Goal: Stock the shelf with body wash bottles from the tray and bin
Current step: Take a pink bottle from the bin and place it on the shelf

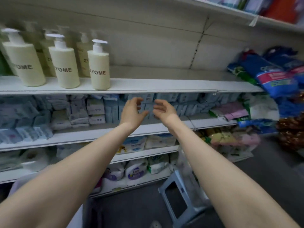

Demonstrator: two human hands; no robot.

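Observation:
Several cream pump bottles marked ZYOME stand on the upper white shelf (148,86) at the left; the rightmost front bottle (99,66) is nearest the bare stretch of shelf. Two more front bottles (64,66) (24,63) stand left of it, with others behind. My left hand (133,112) and my right hand (164,110) hang side by side below the shelf's front edge, fingers loosely curled, holding nothing. No tray or bin shows plainly.
Blue and red packs (271,76) lean at the shelf's right end. Pale tissue packs (95,111) fill the shelf below. A grey plastic stool (177,199) stands on the dark floor. Detergent bags (134,170) sit on the lowest shelf.

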